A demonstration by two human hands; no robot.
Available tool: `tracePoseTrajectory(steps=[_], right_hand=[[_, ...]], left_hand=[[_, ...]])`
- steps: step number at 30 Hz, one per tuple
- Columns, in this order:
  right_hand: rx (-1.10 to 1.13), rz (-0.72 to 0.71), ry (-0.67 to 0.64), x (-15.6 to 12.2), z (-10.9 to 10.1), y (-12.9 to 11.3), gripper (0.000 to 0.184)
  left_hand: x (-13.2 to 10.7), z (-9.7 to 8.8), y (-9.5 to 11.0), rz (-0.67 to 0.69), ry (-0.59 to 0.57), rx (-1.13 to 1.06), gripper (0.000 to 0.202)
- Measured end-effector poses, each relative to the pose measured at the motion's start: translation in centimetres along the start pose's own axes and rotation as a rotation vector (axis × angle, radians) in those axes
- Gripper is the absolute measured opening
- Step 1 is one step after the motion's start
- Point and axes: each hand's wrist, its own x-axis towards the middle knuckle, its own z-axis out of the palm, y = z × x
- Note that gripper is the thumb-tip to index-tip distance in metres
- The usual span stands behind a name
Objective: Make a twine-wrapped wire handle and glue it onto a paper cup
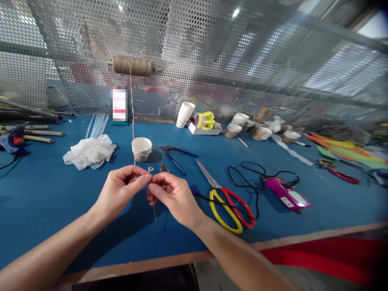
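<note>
One blue bench (30, 210) carries the loose things, and two hands meet above it: the left hand (119, 190) and the right hand (174, 198), the fingers of each drawn into a narrow pinch. Next in size come one pair of scissors (216, 186) with a red and a yellow handle, one heap of white cloth (89, 153), one roll of twine (133, 66) at the mesh, one purple device (287, 196), one pair of blue-handled pliers (185, 152) and one pale-rimmed pot (141, 154) just beyond the left hand.

Off the roll runs a single line of twine (132, 109) down to the left fingers; it should be light, limp and rough enough not to slip, best taken near its end. Smallest is one thin dark strand (155, 214), pinched by the right fingers against the left fingertips, its tail hanging below. It looks nearly weightless and fairly stiff, perhaps wire, liable to kink; grip just under the pale tip. Whether twine and strand touch is hidden.
</note>
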Motion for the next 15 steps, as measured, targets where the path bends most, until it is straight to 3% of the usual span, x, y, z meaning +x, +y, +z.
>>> tracePoseTrajectory(steps=[15], right_hand=[[-0.014, 0.004, -0.010, 0.04, 0.09, 0.10, 0.012]], left_hand=[[0.11, 0.26, -0.18, -0.030, 0.027, -0.070, 0.013]])
